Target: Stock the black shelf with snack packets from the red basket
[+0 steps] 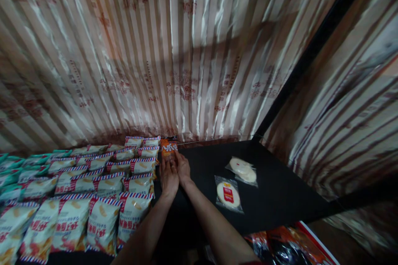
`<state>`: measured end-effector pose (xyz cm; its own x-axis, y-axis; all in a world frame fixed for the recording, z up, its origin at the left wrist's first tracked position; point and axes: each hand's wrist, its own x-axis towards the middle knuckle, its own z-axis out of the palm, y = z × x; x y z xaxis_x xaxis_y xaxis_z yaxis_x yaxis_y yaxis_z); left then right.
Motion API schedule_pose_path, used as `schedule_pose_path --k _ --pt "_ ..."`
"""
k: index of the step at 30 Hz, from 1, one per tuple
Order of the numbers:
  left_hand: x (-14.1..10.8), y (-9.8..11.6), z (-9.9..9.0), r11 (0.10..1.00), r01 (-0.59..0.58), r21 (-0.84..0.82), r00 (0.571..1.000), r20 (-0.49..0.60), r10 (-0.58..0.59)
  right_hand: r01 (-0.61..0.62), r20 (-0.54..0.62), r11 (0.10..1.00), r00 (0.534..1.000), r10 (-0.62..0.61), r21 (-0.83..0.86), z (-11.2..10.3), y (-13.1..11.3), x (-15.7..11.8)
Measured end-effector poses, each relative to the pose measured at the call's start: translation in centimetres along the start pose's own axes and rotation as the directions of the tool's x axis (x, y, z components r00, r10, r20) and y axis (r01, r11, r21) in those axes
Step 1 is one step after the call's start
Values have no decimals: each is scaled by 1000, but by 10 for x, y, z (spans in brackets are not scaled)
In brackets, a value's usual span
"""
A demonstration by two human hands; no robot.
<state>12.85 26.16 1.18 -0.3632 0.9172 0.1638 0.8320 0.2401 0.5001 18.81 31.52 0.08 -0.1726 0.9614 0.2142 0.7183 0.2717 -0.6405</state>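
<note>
An orange snack packet [169,148] with white lettering lies at the back of a black shelf, beside rows of white snack bags. My left hand [169,177] is on the packet's near end, fingers forward and its near part covered. Close against it, my right hand [183,167] touches the packet's right side, fingers pointing forward and left. Both hands appear to hold the packet between them, though the fingertips are partly hidden. White snack bags [139,184] with red and blue striped edges stand just left of my left hand.
Green-topped bags [32,172] are at far left. On the black shelf [199,182], right of my arms, lie a flat round white item in clear wrap [229,193] and another pack [244,170]. A box of orange packets [280,244] sits below. Striped, shiny sheeting [186,58] hangs behind.
</note>
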Motion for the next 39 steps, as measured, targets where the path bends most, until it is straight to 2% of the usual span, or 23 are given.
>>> schedule_pose_path --k 5,9,13,18,25,29,33,36,39 --pt "4 -3 3 994 82 -67 997 3 -82 6 -1 997 1000 -6 71 3 4 3" --pt "0 -2 5 990 114 -87 993 -26 -116 -3 -54 995 998 9 103 5 5 -3" --pt "-7 4 -1 992 58 -114 998 -21 -61 -40 -106 996 993 48 74 3 5 -12" --pt "-20 12 -10 993 -16 -117 1000 -3 16 -43 -130 998 990 49 51 -7 1 -28" --pt "-48 32 -13 981 90 -171 995 -37 -98 7 -181 996 983 10 91 -31 1 -62" --pt "-75 46 -21 968 36 -248 999 -9 -40 70 -235 992 971 -43 108 -49 10 -84" --pt "-109 56 -32 937 -53 -345 996 43 72 126 -309 984 947 -83 124 -66 26 -117" --pt "-137 63 -35 911 -131 -392 973 126 194 113 -368 988 927 -68 101 -81 41 -148" --pt "-163 72 -31 889 -197 -413 931 204 301 70 -434 997 900 -49 33 -99 56 -179"
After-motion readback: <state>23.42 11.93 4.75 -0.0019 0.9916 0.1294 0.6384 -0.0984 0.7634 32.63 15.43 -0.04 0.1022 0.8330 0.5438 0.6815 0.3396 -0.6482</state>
